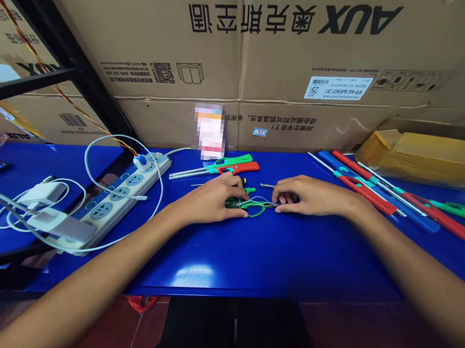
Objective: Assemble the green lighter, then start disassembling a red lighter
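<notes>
Power strip (pixel 119 198) lies left of hands, lighters (pixel 396 194) right.

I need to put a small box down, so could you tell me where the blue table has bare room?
Bare blue table lies along the near edge, before both hands. Crowded: power strip and cables at left, lighters at right.

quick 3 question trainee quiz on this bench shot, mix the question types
1. True or false: both hands touch the green lighter part.
2. The power strip lies on which side of the left hand? A) its left B) its right
3. Fill in: the big cardboard box behind the blue table reads ____.

Key: 1 true, with the right hand at its metal end; 2 A; 3 AUX, printed upside down.
</notes>
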`<state>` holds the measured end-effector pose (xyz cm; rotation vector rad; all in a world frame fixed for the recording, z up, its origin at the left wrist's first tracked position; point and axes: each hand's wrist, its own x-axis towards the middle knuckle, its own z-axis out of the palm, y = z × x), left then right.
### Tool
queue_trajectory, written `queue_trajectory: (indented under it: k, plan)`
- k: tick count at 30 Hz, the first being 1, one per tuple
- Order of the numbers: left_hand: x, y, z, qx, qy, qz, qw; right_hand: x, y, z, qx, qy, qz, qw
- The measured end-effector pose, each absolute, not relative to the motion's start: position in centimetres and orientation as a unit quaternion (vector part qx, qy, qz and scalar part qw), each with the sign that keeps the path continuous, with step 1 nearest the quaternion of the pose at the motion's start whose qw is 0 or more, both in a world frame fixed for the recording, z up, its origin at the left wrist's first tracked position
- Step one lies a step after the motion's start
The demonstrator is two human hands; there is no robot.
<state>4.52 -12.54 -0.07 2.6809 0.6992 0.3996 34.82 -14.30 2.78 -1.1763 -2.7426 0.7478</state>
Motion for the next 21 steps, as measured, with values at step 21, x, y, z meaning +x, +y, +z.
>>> queue_trajectory:
  k: [21]
  plan:
    - [4.1, -11.6, -0.3, 0.935, 0.226, 0.200, 0.187, 33.1, -13.4, -1.7, -0.335, -0.872, 0.247, 0.259]
